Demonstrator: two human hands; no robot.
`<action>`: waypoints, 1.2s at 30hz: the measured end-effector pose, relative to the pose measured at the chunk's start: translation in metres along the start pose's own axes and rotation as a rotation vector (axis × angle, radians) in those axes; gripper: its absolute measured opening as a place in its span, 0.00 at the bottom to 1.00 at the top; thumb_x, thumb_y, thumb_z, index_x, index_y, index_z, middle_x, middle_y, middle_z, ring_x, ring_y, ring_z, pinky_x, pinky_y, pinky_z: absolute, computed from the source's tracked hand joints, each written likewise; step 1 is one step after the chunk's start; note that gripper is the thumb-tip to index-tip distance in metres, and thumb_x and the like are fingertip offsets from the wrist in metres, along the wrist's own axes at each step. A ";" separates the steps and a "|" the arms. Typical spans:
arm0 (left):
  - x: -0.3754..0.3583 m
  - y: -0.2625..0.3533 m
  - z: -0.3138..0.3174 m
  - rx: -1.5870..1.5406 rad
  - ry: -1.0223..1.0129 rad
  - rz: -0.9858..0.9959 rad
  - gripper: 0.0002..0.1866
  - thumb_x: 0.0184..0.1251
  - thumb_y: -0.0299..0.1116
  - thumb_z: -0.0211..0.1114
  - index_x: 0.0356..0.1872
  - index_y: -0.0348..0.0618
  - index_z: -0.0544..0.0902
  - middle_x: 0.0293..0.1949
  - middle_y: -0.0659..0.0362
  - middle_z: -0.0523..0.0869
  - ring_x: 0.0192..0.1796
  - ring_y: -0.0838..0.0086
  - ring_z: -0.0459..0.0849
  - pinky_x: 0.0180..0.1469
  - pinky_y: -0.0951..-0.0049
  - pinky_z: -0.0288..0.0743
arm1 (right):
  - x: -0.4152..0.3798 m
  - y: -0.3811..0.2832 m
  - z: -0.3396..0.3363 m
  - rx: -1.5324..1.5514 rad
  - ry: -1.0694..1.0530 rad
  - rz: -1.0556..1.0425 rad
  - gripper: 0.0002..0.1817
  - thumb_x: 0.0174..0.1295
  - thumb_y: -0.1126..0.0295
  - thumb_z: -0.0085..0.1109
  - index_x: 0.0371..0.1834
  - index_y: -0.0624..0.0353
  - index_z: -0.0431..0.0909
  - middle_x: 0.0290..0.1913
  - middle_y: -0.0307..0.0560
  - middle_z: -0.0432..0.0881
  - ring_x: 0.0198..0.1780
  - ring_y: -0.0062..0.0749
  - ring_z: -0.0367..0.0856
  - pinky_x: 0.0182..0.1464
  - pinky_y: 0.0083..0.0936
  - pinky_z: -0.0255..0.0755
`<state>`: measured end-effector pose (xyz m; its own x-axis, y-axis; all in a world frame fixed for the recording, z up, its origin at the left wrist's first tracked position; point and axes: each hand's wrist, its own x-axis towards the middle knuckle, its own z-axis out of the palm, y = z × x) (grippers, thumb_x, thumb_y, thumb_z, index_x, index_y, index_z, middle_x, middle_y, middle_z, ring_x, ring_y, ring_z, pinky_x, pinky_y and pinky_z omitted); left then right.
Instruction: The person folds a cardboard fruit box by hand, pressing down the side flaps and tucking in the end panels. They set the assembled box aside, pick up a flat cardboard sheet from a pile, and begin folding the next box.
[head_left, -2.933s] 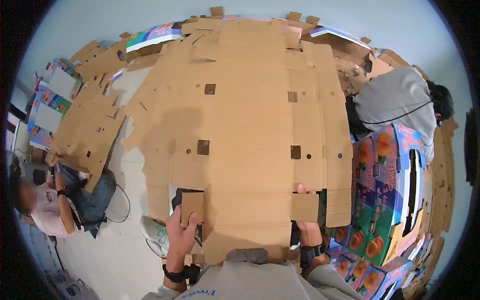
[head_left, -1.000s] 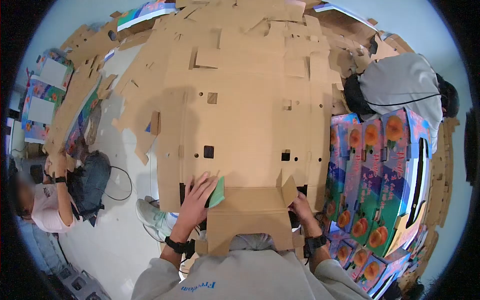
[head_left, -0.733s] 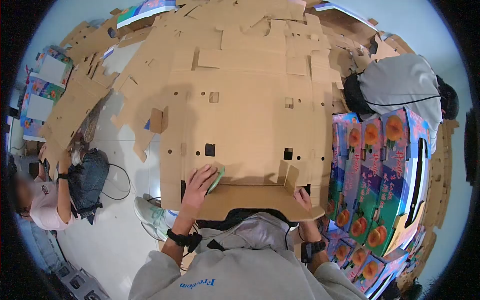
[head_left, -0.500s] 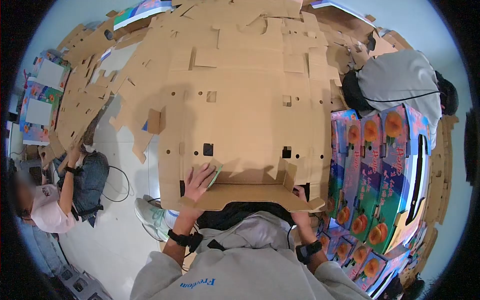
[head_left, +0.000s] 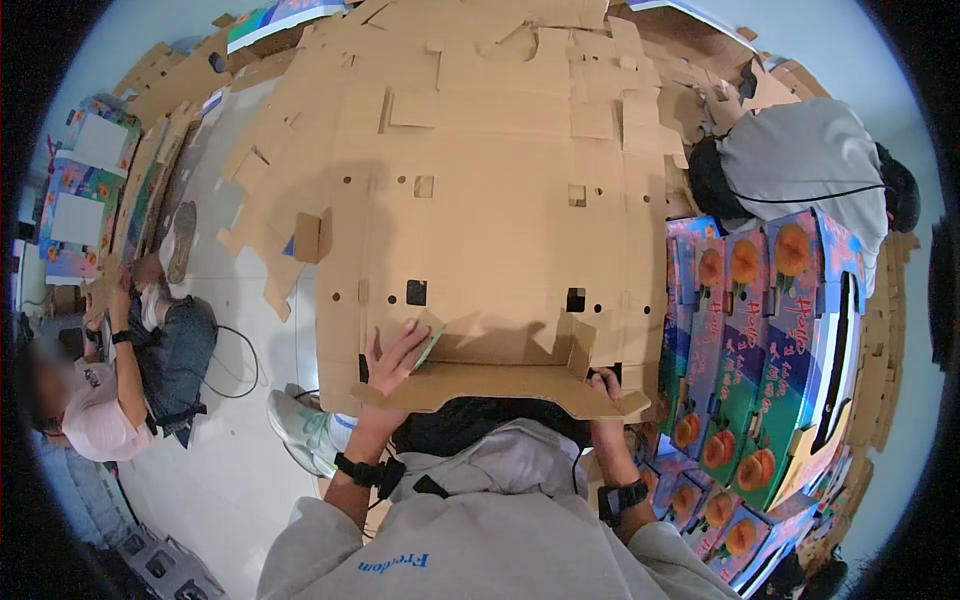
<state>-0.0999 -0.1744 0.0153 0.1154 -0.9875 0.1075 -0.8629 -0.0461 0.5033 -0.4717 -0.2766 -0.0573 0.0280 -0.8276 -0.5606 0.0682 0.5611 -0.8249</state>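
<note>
A large brown cardboard sheet with punched round and square holes lies before me. Its near edge is folded up into a front flap, with small side flaps at both ends. My left hand rests at the left corner, fingers stretched and apart, beside a green-edged side flap. At the right corner, my right hand has its fingers curled at the sheet's edge by the right side flap. Part of that hand is hidden behind the cardboard.
Printed cartons with fruit pictures are stacked at my right. A co-worker in grey bends beyond them. Another person in a pink top sits at the left near cardboard pieces. A black cable loops on the floor.
My left fingers have shifted slightly at the corner, and more of my right fingers shows above the edge. At the left, the other person's broad cardboard piece no longer spreads over the floor.
</note>
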 end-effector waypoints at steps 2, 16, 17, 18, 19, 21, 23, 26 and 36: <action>0.002 -0.001 0.000 0.003 0.001 0.000 0.28 0.72 0.43 0.64 0.71 0.46 0.80 0.72 0.57 0.80 0.81 0.64 0.70 0.84 0.36 0.38 | -0.005 0.001 -0.006 -0.440 -0.175 -0.257 0.10 0.80 0.66 0.56 0.55 0.60 0.79 0.44 0.42 0.85 0.48 0.25 0.82 0.53 0.24 0.76; 0.002 -0.002 0.003 -0.005 0.026 -0.002 0.28 0.70 0.43 0.66 0.70 0.47 0.81 0.72 0.57 0.79 0.81 0.62 0.70 0.84 0.36 0.35 | 0.000 0.010 -0.026 -0.743 -0.370 -0.369 0.13 0.77 0.69 0.59 0.58 0.62 0.80 0.49 0.49 0.88 0.49 0.33 0.86 0.54 0.31 0.78; 0.001 -0.003 0.003 -0.009 0.033 0.001 0.28 0.70 0.43 0.66 0.70 0.47 0.80 0.72 0.57 0.79 0.81 0.62 0.70 0.84 0.36 0.35 | -0.001 0.017 -0.029 -0.680 -0.354 -0.305 0.14 0.75 0.71 0.59 0.60 0.61 0.79 0.48 0.50 0.88 0.49 0.34 0.87 0.54 0.31 0.78; 0.002 -0.004 0.003 -0.014 0.039 0.002 0.28 0.71 0.43 0.66 0.70 0.47 0.80 0.72 0.57 0.79 0.81 0.62 0.70 0.84 0.36 0.35 | -0.001 0.024 -0.033 -0.617 -0.338 -0.240 0.15 0.74 0.73 0.59 0.62 0.61 0.77 0.48 0.51 0.88 0.50 0.35 0.87 0.54 0.32 0.79; 0.000 -0.004 0.004 -0.020 0.043 0.003 0.28 0.71 0.43 0.66 0.70 0.47 0.80 0.72 0.57 0.79 0.81 0.62 0.70 0.84 0.36 0.35 | -0.001 0.030 -0.038 -0.555 -0.321 -0.172 0.17 0.73 0.74 0.59 0.63 0.60 0.76 0.47 0.51 0.88 0.50 0.35 0.87 0.54 0.32 0.79; -0.002 -0.005 0.006 -0.009 0.042 0.003 0.29 0.71 0.44 0.66 0.71 0.47 0.79 0.72 0.57 0.79 0.81 0.62 0.70 0.84 0.36 0.35 | -0.003 0.024 -0.036 -0.601 -0.316 -0.181 0.18 0.74 0.75 0.58 0.65 0.60 0.74 0.47 0.52 0.88 0.50 0.36 0.87 0.54 0.32 0.79; 0.000 -0.006 0.007 -0.004 0.040 0.007 0.29 0.71 0.44 0.66 0.71 0.47 0.79 0.72 0.58 0.79 0.81 0.63 0.70 0.84 0.35 0.35 | -0.006 0.012 -0.029 -0.624 -0.305 -0.192 0.19 0.74 0.76 0.58 0.66 0.59 0.73 0.47 0.52 0.88 0.50 0.36 0.88 0.54 0.33 0.79; -0.001 -0.005 0.007 0.003 0.033 0.003 0.29 0.71 0.45 0.65 0.71 0.47 0.79 0.73 0.58 0.79 0.81 0.63 0.70 0.84 0.35 0.35 | -0.010 0.004 -0.025 -0.635 -0.316 -0.208 0.18 0.74 0.76 0.57 0.65 0.59 0.74 0.47 0.53 0.88 0.50 0.37 0.88 0.54 0.34 0.79; -0.007 -0.025 0.037 0.077 0.075 -0.011 0.31 0.73 0.51 0.61 0.71 0.42 0.77 0.74 0.58 0.79 0.81 0.64 0.71 0.84 0.36 0.35 | -0.022 0.021 -0.074 -0.988 -0.335 -0.013 0.16 0.78 0.66 0.54 0.64 0.56 0.77 0.45 0.51 0.87 0.47 0.43 0.85 0.52 0.39 0.79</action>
<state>-0.0973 -0.1719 -0.0296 0.1588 -0.9730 0.1676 -0.8965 -0.0710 0.4374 -0.5445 -0.2450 -0.0678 0.3189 -0.7104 -0.6273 -0.7718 0.1895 -0.6070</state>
